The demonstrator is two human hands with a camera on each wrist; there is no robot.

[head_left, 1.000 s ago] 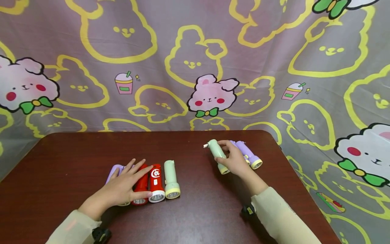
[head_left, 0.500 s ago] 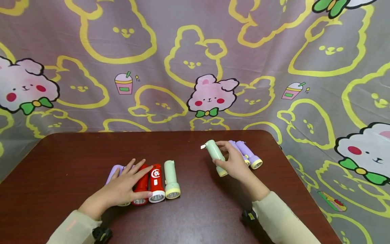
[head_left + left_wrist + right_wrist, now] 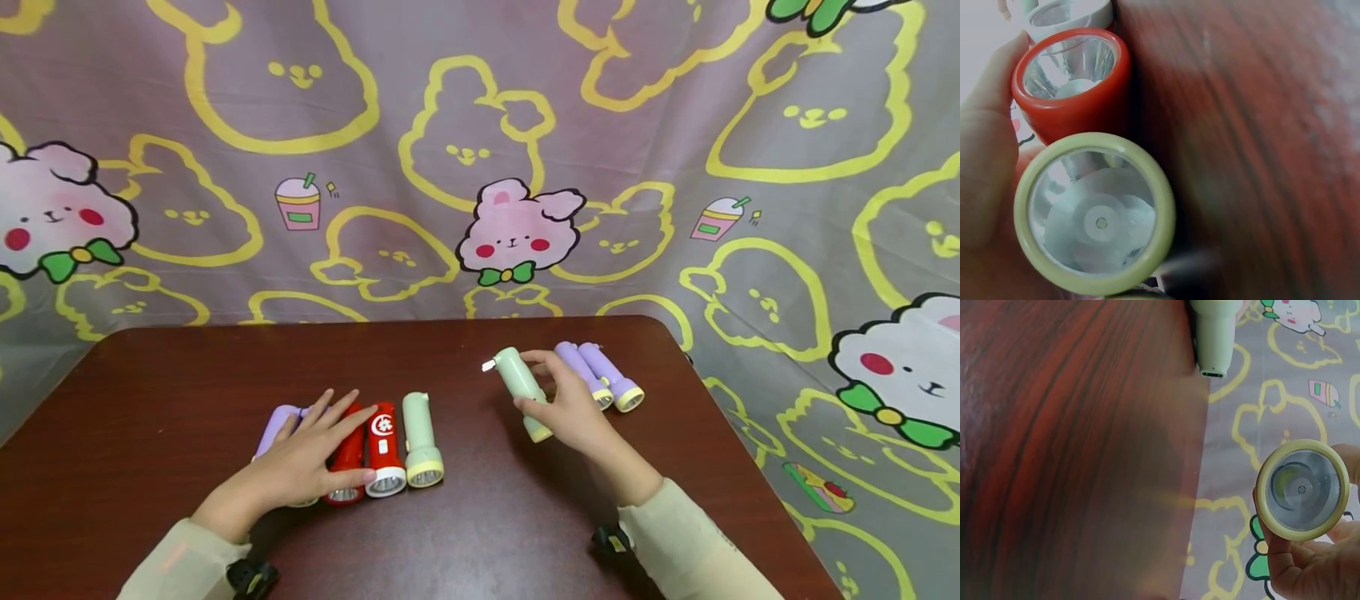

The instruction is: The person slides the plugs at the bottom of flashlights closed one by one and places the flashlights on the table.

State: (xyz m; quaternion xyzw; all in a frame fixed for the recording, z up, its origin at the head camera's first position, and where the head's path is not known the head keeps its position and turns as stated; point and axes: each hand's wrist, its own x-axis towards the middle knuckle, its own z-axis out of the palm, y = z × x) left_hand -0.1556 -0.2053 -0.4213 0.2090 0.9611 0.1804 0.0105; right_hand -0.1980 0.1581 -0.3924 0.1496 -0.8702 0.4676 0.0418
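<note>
My right hand (image 3: 573, 417) grips a pale green flashlight (image 3: 517, 375) with a small white tab at its tail, tilted over the table. The right wrist view shows its yellow-rimmed lens (image 3: 1302, 490), fingers and thumb around the barrel. Spread fingers of my left hand (image 3: 292, 471) rest across a row of flashlights: purple (image 3: 274, 427), red (image 3: 348, 458), and red with a white rim (image 3: 385, 450), which the thumb touches. Just right of that row lies another green flashlight (image 3: 422, 437). In the left wrist view, a cream-rimmed lens (image 3: 1100, 215) sits beside a red-rimmed one (image 3: 1072, 75); the hand covers some barrels.
Two purple flashlights, one nearer (image 3: 577, 367) and one further right (image 3: 613, 379), lie side by side right of my right hand. The dark wooden table (image 3: 480, 525) ends at a cartoon-print cloth (image 3: 420, 125) hanging behind and to the right.
My right hand has carried the green flashlight a little left, away from the two purple ones, which now show more fully. My left hand has stayed put on its row.
</note>
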